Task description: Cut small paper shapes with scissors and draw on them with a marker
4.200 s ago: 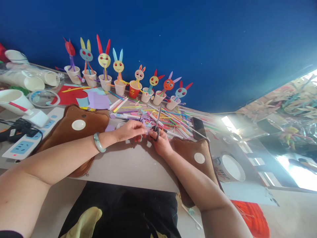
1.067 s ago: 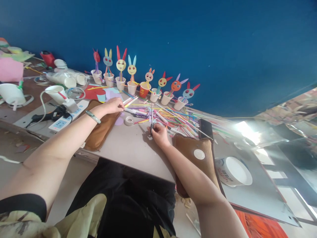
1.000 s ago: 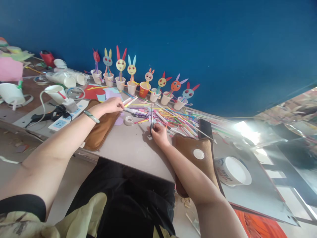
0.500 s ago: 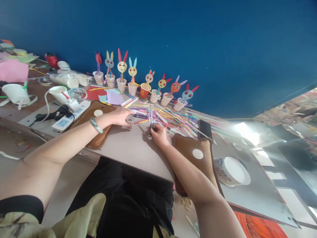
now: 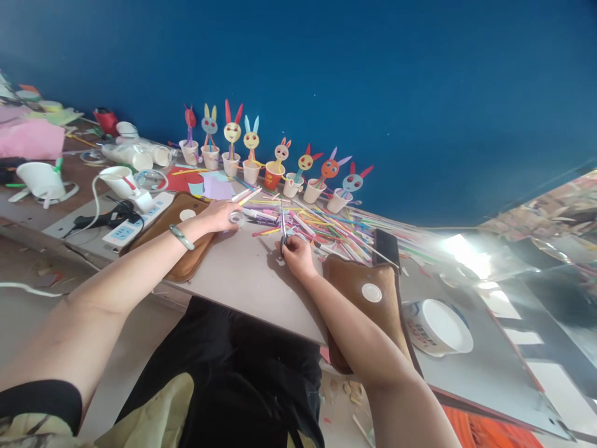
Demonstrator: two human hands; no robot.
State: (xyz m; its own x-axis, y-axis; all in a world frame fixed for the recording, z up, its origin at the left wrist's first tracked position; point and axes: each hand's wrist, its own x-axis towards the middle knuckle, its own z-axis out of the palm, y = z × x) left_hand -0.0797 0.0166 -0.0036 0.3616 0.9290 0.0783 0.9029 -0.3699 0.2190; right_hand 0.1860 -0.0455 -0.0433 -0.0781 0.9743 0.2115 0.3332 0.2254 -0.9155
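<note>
My right hand [image 5: 297,254] is closed round the handles of a pair of scissors [image 5: 282,225], whose blades point away toward the wall. At the left, my left hand [image 5: 224,216] is closed on a clear roll of tape [image 5: 237,218], close above the tabletop [image 5: 252,270]. Just beyond both hands lies a pile of coloured sticks and pens [image 5: 317,227]. A green bangle [image 5: 181,237] sits on my left wrist, and that forearm crosses a brown cushion [image 5: 186,264].
Several paper cups with rabbit-faced figures [image 5: 250,168] stand along the blue wall. A power strip [image 5: 124,231] lies at the left with a black glue gun [image 5: 105,216]. To the right are another brown cushion [image 5: 347,283], a black block [image 5: 385,244] and a white tub [image 5: 438,326].
My left hand has moved slightly left with the tape, away from the pile and the scissors. My right hand stays nearly in place, still holding the scissors. The camera view has shifted a little.
</note>
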